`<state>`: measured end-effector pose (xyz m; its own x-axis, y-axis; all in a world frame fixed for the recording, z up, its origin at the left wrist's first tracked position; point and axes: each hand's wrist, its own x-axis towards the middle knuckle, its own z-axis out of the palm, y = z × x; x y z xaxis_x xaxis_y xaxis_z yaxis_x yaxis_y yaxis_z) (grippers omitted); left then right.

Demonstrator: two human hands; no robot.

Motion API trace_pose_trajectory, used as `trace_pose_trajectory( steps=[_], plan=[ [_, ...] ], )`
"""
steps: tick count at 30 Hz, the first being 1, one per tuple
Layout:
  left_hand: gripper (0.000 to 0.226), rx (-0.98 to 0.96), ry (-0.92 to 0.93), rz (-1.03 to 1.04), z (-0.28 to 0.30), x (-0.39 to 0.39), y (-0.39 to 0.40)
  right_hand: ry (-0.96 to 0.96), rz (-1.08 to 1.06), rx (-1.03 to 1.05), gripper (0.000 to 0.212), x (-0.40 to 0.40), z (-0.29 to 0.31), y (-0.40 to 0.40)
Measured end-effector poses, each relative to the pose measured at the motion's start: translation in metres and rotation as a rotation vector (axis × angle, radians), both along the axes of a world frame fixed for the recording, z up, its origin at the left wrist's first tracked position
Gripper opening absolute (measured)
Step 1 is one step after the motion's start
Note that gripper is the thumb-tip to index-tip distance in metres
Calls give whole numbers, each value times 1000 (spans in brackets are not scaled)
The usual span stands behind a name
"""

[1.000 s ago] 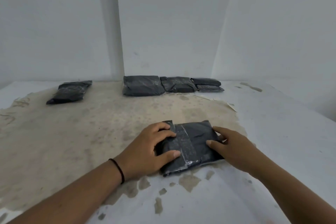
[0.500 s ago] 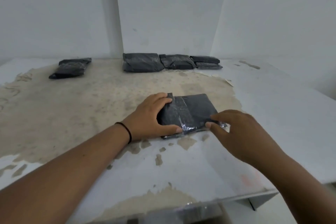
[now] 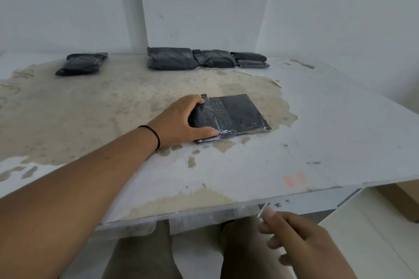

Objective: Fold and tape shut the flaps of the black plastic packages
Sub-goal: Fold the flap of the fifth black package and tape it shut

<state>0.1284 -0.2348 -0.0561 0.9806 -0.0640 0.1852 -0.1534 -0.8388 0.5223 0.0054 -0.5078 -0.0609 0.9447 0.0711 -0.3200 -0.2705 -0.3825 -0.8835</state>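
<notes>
A black plastic package point(image 3: 240, 115) lies flat in the middle of the table, with clear tape across its folded left part. My left hand point(image 3: 181, 122) grips its left end: fingers curl over the far corner and the thumb lies along the near edge. My right hand point(image 3: 292, 240) is off the table, below its front edge at the lower right, with fingers loosely spread. Its thumb tip is next to a small pale strip point(image 3: 260, 212) at the table's edge. I cannot tell whether it touches the strip.
Three black packages point(image 3: 170, 58) point(image 3: 214, 58) point(image 3: 249, 60) sit in a row at the back wall, and one more point(image 3: 82, 63) lies at the back left. The white table point(image 3: 317, 142) has worn, stained patches. My legs show under its front edge.
My right hand left the package and dropped below the table's front edge. My left hand stays on the package's left end. The camera has tilted down.
</notes>
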Motion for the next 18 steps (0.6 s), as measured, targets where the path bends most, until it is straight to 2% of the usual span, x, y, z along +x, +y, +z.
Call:
trace_pose_trajectory(
  steps=[3,7,11,18],
  plan=[
    [99,36,-23,-21,-1,-1,0,146,2,115,31,-1,-2,12],
    [100,120,-94,8,-3,-1,0,183,-41,195,42,8,-1,21],
    [96,151,-133,-9,-4,-2,0,111,-58,174,32,10,-1,26],
    [91,143,-121,-13,-4,-4,0,-157,-35,-33,30,7,6,32]
  ],
)
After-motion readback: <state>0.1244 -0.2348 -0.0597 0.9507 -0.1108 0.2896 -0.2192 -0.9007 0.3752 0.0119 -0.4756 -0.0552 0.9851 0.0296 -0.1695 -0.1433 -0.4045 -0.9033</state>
